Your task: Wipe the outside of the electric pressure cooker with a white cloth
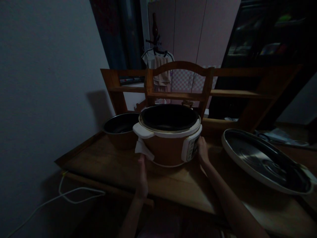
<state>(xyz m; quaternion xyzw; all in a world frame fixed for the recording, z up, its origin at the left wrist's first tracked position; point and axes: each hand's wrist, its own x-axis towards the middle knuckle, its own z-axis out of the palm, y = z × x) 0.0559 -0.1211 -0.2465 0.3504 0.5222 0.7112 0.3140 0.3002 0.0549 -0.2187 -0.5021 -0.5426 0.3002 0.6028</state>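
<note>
A brown and white electric cooker [165,148] stands on a wooden desk [170,185], its lid off and its dark round opening facing up. A white piece, like a tissue or cloth [145,150], lies against its left side below the handle. My left hand [142,178] is closed on this white piece and presses it to the cooker; most of the fingers are hidden. On the other side, my right hand [203,152] grips the cooker's wall just beside the control panel [192,148]. Its fingertips are out of sight behind the cooker.
A dark inner pot [121,127] sits left of the cooker, near the wall. The large round lid [262,162] lies tilted, inside up, on the right. A wooden shelf frame [178,96] rises behind. A white cord [81,188] hangs off the desk's left front edge.
</note>
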